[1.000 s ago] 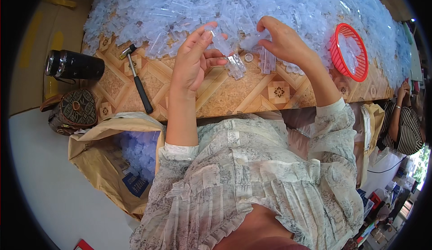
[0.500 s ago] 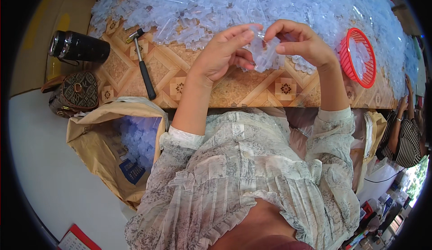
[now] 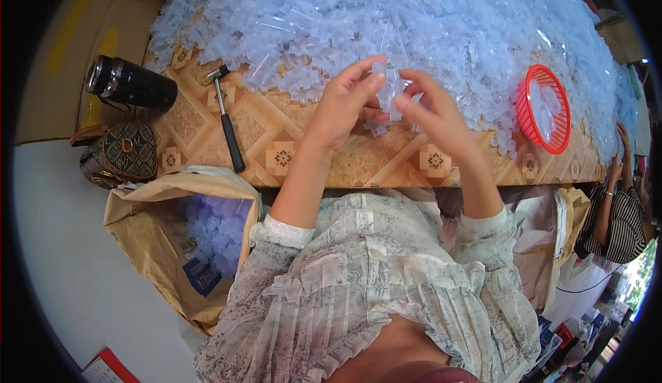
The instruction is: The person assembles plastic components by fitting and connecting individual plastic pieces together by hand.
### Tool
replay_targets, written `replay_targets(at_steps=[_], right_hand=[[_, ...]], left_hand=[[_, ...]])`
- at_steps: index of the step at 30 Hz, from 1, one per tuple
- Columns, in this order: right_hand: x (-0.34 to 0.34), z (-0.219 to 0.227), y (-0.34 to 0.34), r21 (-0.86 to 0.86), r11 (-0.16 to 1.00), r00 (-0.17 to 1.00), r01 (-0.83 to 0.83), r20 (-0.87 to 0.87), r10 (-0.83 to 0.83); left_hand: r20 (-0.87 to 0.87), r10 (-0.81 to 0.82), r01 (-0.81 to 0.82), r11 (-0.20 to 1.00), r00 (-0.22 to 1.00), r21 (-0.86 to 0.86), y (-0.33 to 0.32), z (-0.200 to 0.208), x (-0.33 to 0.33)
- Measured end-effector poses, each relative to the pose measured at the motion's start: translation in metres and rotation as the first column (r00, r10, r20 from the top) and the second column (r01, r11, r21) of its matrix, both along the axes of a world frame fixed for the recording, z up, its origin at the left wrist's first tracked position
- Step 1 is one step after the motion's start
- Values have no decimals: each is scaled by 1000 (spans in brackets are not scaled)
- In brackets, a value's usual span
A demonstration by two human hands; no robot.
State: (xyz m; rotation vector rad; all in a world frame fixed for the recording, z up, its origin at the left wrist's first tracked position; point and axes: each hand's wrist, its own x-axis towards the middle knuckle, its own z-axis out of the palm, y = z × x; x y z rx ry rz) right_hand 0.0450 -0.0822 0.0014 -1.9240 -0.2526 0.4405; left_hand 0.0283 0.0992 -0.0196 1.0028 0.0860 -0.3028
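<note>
My left hand [image 3: 345, 104] and my right hand [image 3: 433, 111] meet above the table, fingertips pinching a small clear plastic piece [image 3: 389, 90] between them. Behind them a huge heap of clear bluish plastic pieces [image 3: 386, 17] covers most of the patterned wooden table [image 3: 276, 148]. A few loose pieces lie on the table just under my hands.
A hammer [image 3: 226, 124] lies on the table to my left, beyond it a black flask [image 3: 131, 83]. A red basket [image 3: 543, 109] with some pieces sits at right. A brown bag [image 3: 121, 152] and a paper sack [image 3: 172, 245] of pieces stand at lower left. Another person [image 3: 620, 204] sits at right.
My hands have come together from the heap's edge and lifted a clear piece between the fingertips; the view has shifted slightly.
</note>
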Motion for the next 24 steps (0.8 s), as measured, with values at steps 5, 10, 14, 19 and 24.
replay_targets(at_steps=[5, 10, 14, 19, 24], right_hand=[[0, -1, 8, -197, 980, 971, 4, 236, 43], [27, -3, 3, -131, 985, 924, 115, 379, -57], [45, 6, 0, -439, 823, 634, 360, 762, 129], [79, 23, 23, -324, 934, 887, 153, 461, 14], [126, 0, 50, -408, 898, 747, 166, 646, 156]], left_hand=[[80, 87, -94, 991, 993, 92, -5, 2, 1], [93, 222, -231, 969, 971, 92, 12, 4, 12], [51, 299, -301, 953, 953, 39, 31, 2, 14], [59, 325, -326, 945, 944, 8, 41, -3, 10], [55, 264, -264, 964, 963, -8, 36, 2, 7]])
